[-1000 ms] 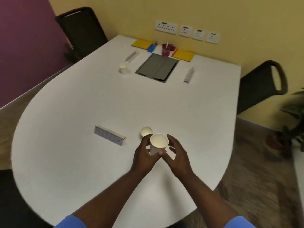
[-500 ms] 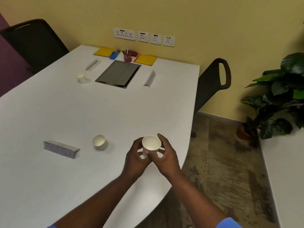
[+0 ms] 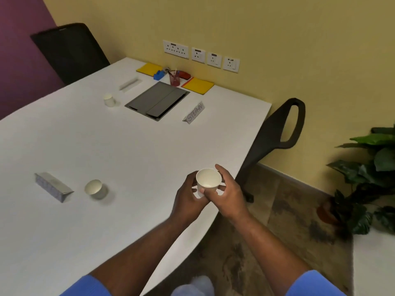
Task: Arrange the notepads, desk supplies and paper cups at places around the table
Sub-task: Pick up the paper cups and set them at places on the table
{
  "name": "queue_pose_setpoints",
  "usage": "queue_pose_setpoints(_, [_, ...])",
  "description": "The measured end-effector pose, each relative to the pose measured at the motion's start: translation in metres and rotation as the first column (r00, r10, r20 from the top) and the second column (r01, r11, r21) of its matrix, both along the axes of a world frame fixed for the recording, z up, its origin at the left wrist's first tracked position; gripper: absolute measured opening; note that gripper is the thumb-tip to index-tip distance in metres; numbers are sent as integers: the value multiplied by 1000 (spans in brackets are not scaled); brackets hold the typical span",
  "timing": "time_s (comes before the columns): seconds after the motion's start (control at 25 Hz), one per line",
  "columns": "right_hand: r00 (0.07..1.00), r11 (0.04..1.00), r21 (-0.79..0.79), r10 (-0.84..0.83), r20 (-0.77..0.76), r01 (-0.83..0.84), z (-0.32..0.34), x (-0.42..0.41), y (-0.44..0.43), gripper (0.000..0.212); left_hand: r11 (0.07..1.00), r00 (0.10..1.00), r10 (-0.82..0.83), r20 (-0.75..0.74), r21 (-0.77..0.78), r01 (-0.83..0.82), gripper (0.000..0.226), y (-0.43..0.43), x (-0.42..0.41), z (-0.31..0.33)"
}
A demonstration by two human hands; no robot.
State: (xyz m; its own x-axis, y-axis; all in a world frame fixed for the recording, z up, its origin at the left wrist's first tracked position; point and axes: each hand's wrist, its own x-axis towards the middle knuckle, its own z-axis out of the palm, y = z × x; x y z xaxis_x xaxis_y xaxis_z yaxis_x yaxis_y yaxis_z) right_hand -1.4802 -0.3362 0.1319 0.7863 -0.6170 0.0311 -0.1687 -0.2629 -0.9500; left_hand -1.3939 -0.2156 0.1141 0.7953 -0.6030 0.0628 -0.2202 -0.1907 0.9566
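White and rounded at the near end, the surface [image 3: 149, 146] fills most of the view, set against a yellow wall with a row of sockets [image 3: 201, 55]. Above its near right edge, a paper cup [image 3: 208, 180] is held upright and open-mouthed by both hands: the left hand [image 3: 188, 197] curls its fingers around the cup's left side and base, and the right hand [image 3: 229, 195] wraps the right side, thumb across the front. Both are closed on this one cup, which touches nothing else; I cannot tell whether more cups are nested inside it.

Two cups are already out. One cup [image 3: 95, 189] stands just beside a folded name card [image 3: 53, 186] at the near left place, and another cup [image 3: 109, 99] stands near a second name card [image 3: 130, 83] at the far left place. A third name card [image 3: 194, 113], lettered by hand, stands on the right of the grey hatch [image 3: 157, 101] with no cup near it, so the held cup probably belongs there.

Everything else looks unplaced. The two yellow notepads [image 3: 198, 85], the blue item [image 3: 158, 75], the red pen pot [image 3: 174, 77] and a red object behind it sit bunched together at the far edge by the wall, well apart from any place. By my reading the cups are about two-thirds done, and the notepads and desk supplies have not been started.

A black chair [image 3: 70, 50] stands at the far left, another chair [image 3: 275, 135] at the right edge, and a potted plant [image 3: 372, 174] beyond it.
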Motion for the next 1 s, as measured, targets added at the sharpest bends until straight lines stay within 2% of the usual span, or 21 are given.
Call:
queue_pose_setpoints(0.24, [994,994,-46,91,-57,-94,-12,68,-127,81,996,996,89,0,-31,-89,63,-120,55,-16])
queue_pose_setpoints(0.48, [976,974,-101,192,-100,-202,16,135,-247,71,986,986,163,14,-27,-163,62,-232,106,1])
queue_pose_setpoints(0.72, [914,894,-195,386,-124,-404,26,221,-378,66,945,943,326,72,9,-327,60,-343,162,9])
queue_pose_setpoints(0.84, [866,844,-191,492,-91,-501,15,268,-439,67,895,896,429,113,76,-439,60,-394,191,4])
queue_pose_setpoints(1.0, [818,803,-156,567,-95,-575,-1,322,-513,70,809,855,488,176,275,-519,76,-457,220,-2])
